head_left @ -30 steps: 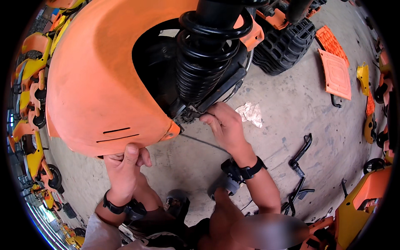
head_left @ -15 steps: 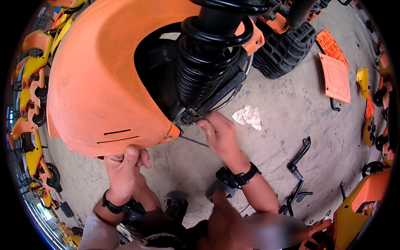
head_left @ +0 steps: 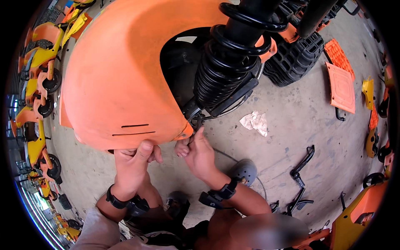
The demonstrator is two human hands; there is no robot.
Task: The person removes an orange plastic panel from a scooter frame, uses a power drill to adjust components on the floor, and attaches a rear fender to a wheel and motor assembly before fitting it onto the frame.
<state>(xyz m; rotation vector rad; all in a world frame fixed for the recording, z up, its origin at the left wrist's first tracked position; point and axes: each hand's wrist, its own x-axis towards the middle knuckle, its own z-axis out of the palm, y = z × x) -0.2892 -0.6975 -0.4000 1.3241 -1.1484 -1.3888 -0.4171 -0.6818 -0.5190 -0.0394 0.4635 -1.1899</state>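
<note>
A large orange curved fender (head_left: 112, 96) with two thin slots fills the upper left. My left hand (head_left: 132, 160) grips its lower edge, thumb up on the outside and the other fingers partly hidden under the rim. My right hand (head_left: 199, 154) is just below the fender's pointed right corner (head_left: 184, 132), its fingers curled in. What those fingers hold, if anything, cannot be made out. Above that hand, beside the fender's dark opening, a black coil-spring shock absorber (head_left: 223, 77) slants down to a dark bracket (head_left: 199, 118).
A knobbly black tyre (head_left: 293, 62) stands at the upper right. On the concrete floor lie a crumpled pale sheet (head_left: 254, 122), an orange panel (head_left: 341, 88), a yellow part (head_left: 367, 92) and a bent black bar (head_left: 301, 179). Yellow-orange vehicles (head_left: 37, 137) line the left side.
My right hand has moved down and left from the shock absorber's lower end to below the fender's corner. The fender, shock absorber and floor things have shifted right in view; my left hand keeps its grip.
</note>
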